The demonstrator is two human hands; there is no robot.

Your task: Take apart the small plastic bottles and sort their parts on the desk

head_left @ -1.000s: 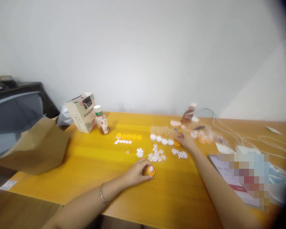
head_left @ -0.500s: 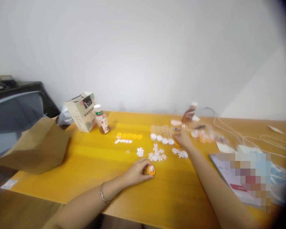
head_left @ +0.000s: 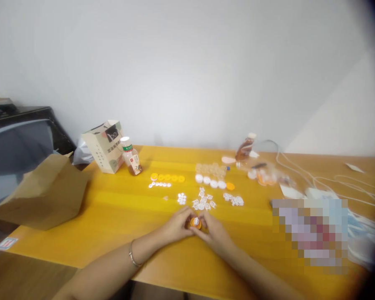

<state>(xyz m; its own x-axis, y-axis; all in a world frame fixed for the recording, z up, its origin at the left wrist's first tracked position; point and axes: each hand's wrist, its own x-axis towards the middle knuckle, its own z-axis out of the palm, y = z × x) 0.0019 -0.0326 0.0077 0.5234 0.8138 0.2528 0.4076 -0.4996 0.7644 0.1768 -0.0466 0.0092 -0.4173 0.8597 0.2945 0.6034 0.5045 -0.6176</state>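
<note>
My left hand (head_left: 180, 223) grips a small round orange piece (head_left: 194, 225) with a white part on top, just above the near side of the table. From the other side, my right hand (head_left: 213, 231) closes thumb and fingers on the same orange piece. Anything smaller between the fingertips is too blurred to make out. Right behind my hands lie white openwork plastic parts (head_left: 203, 202) in a loose pile. A cluster of small white pieces (head_left: 181, 198) lies to their left, and more white parts (head_left: 234, 199) lie to their right.
On the table (head_left: 162, 266) stand rows of yellow discs (head_left: 167, 178), white discs (head_left: 210, 181) and clear cups (head_left: 211, 168). Two bottles, one at left (head_left: 131, 158) and one at right (head_left: 245, 146), stand farther back. A paper bag (head_left: 104, 146), brown paper (head_left: 50, 191) and cables (head_left: 295, 168) flank them.
My right hand has come back from the rows of discs and cups to the orange piece in my left hand. An orange disc beside the white discs is now uncovered.
</note>
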